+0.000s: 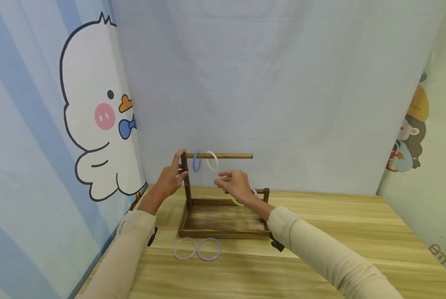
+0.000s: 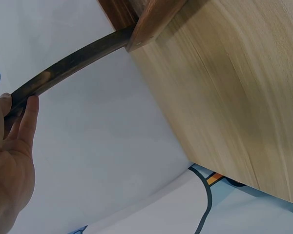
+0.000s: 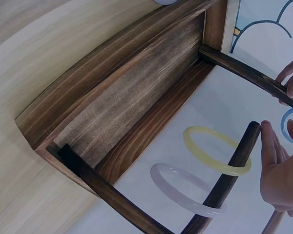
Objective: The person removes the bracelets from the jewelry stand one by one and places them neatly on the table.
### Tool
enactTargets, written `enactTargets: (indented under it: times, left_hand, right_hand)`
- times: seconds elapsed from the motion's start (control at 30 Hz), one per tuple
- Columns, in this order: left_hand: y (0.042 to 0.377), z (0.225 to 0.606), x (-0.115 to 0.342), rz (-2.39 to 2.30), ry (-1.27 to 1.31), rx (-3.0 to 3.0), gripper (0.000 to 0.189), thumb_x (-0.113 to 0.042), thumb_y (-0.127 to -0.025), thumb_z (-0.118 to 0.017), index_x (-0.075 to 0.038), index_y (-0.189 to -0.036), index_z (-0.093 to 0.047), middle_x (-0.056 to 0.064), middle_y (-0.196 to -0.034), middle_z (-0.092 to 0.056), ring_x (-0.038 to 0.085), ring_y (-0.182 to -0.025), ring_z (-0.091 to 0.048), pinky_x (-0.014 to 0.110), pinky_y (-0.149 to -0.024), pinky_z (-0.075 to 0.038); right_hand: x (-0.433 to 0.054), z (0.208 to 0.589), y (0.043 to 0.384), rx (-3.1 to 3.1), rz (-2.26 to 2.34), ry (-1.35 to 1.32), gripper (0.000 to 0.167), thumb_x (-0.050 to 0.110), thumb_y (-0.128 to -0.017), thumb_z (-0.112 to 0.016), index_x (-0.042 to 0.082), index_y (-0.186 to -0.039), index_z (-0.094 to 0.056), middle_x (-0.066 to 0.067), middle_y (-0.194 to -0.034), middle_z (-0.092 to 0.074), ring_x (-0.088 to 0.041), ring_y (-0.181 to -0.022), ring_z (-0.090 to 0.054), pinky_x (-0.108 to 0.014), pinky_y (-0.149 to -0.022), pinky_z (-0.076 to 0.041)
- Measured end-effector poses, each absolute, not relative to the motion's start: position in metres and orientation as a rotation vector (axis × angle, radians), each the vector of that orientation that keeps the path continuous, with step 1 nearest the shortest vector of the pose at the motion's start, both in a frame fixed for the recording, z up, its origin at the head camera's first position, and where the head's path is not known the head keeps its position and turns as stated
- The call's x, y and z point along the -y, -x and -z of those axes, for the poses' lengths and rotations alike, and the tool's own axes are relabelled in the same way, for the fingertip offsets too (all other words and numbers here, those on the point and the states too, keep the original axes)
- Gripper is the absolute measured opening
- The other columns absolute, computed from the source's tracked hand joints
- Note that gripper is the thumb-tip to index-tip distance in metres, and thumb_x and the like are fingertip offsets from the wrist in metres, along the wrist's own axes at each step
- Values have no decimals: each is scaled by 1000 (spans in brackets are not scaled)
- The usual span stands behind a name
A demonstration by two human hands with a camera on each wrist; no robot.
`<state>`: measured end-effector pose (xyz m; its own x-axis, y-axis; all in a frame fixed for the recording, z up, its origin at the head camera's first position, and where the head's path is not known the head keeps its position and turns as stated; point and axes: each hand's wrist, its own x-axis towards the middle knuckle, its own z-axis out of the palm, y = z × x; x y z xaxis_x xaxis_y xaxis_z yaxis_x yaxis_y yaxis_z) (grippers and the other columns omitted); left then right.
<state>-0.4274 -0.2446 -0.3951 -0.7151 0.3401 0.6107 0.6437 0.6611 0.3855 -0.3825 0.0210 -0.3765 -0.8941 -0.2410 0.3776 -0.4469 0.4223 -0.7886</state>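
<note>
My left hand [image 1: 168,178] grips the tall post [image 2: 73,63] of a dark wooden bracelet stand near its top, thumb on one side and fingers on the other. From the stand's upper bar [image 1: 234,156] hang a blue bangle [image 1: 197,162] and a white bangle [image 1: 212,161]. Just below and right of the white one is my right hand [image 1: 236,182], fingers nearly straight, holding nothing. On the lower bar [image 3: 239,153] hang a yellow bangle [image 3: 200,151] and a pale lilac bangle [image 3: 176,192]; in the head view my right hand and forearm partly cover them.
The stand's tray base [image 1: 223,235] sits on a wood-grain table [image 1: 320,249]. In front of it lie a pinkish bangle [image 1: 180,258] and a lilac bangle [image 1: 209,259], side by side. A pale curtain [image 1: 283,104] hangs behind, with printed cloth walls at both sides.
</note>
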Motion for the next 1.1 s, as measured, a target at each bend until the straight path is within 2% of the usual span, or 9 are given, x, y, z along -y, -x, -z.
enactTargets:
  times: [0.2, 0.53, 1.1]
  left_hand:
    - [427, 394, 246, 854, 732, 2441, 76, 1, -102, -64, -14, -160, -18, 36, -120, -67, 48, -110, -69, 57, -89, -60]
    - [426, 391, 246, 857, 716, 2473, 76, 0, -103, -63, -15, -161, -16, 35, -124, -66, 48, -112, -69, 56, -91, -60]
    - [425, 391, 247, 875, 731, 2457, 76, 0, -102, -64, -14, -161, -17, 33, -121, -68, 47, -112, -69, 55, -91, -60]
  right_hand:
    - [-17, 374, 388, 2458, -1365, -582, 35, 13, -95, -79, -7, -122, -72, -20, -105, -77, -30, -97, -77, -36, -74, -65]
    - [-5, 369, 391, 2380, -1385, -537, 39, 12, -94, -79, -9, -126, -69, -21, -108, -76, -31, -101, -76, -40, -82, -64]
    - [1, 367, 398, 2279, -1411, -544, 29, 6, -97, -74, -5, -123, -71, -21, -109, -77, -30, -101, -77, -39, -84, -64]
